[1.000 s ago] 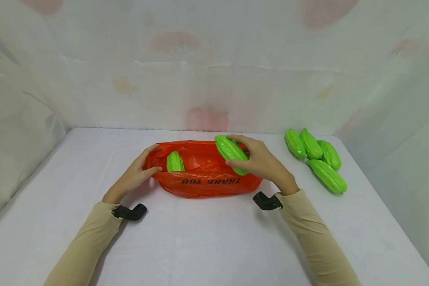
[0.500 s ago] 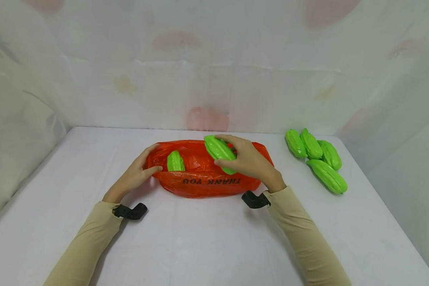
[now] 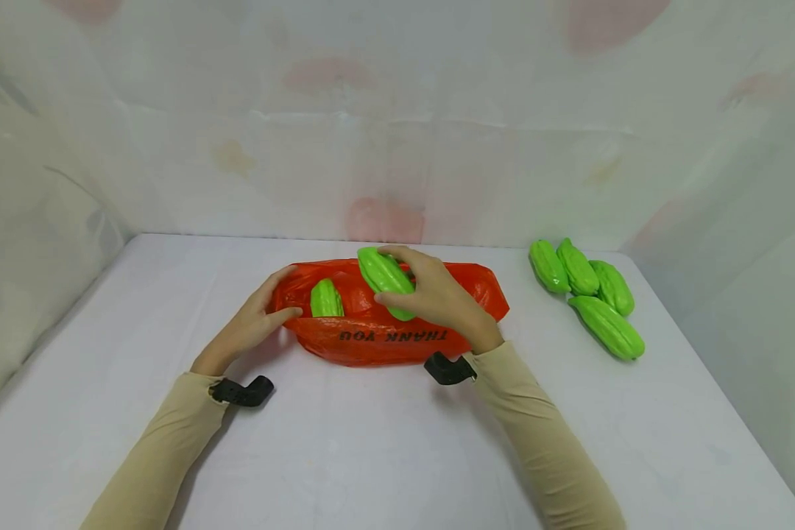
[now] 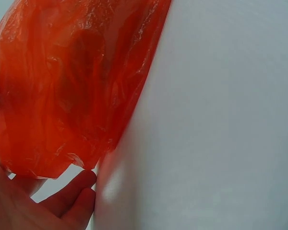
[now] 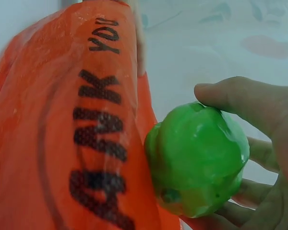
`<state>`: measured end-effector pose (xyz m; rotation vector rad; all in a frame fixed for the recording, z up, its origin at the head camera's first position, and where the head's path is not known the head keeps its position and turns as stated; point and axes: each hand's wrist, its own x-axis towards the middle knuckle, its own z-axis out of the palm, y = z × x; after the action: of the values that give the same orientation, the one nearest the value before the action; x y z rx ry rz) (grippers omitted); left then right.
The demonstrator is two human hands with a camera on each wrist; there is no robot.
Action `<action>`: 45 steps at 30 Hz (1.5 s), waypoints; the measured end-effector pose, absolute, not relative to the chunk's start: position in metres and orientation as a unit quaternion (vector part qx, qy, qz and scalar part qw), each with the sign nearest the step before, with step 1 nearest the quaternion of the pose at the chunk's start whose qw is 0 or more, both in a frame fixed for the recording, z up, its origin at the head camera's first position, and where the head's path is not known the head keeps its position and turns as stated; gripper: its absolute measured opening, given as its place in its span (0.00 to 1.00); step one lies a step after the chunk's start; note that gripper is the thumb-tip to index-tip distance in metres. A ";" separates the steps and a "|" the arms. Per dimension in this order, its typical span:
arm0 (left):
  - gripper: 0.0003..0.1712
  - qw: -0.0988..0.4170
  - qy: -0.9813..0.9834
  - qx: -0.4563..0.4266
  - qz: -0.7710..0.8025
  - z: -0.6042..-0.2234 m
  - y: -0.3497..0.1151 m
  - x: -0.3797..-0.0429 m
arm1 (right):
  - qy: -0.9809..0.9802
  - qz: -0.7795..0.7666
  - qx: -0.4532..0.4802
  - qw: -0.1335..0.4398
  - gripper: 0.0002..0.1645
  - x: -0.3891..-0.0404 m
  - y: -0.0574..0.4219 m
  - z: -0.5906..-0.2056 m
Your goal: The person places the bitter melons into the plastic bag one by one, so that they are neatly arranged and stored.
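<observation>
In the head view a red plastic bag printed THANK YOU lies mouth open at mid-table. My left hand holds the bag's left end, thumb at the front rim and fingers at the back one; in the left wrist view its fingers are at the bag's edge. Inside the bag, toward the left, sits a bright green ridged gourd. Over the bag's opening my right hand grips a second green gourd, tilted. The right wrist view shows that gourd's end close by the bag's printed side.
Several more green gourds lie together at the table's back right. A white cloth covers the table, with a pale patterned curtain behind it. Black wrist mounts stick out below both hands.
My right hand has moved left with the gourd, from the bag's right part toward the middle of its opening. The left hand and the bag stay about where they were.
</observation>
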<state>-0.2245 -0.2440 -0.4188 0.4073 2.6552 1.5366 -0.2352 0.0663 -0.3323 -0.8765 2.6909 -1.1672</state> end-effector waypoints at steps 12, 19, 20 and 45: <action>0.43 0.021 0.859 0.133 0.494 -0.419 -0.245 -0.224 | 0.877 -0.385 -0.284 0.051 0.41 -0.238 0.045 -0.339; 0.43 0.019 0.860 0.135 0.491 -0.420 -0.244 -0.225 | 0.882 -0.388 -0.265 0.044 0.42 -0.239 0.033 -0.346; 0.43 0.018 0.860 0.135 0.491 -0.420 -0.245 -0.225 | 0.882 -0.388 -0.264 0.046 0.43 -0.238 0.031 -0.347; 0.43 0.020 0.859 0.136 0.493 -0.418 -0.243 -0.228 | 0.898 -0.348 -0.260 0.069 0.43 -0.239 0.018 -0.356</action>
<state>-0.2275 -0.2435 -0.4183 0.4225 2.6650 1.5301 -0.2390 0.0180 -0.3562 -0.7833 2.7046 -1.0477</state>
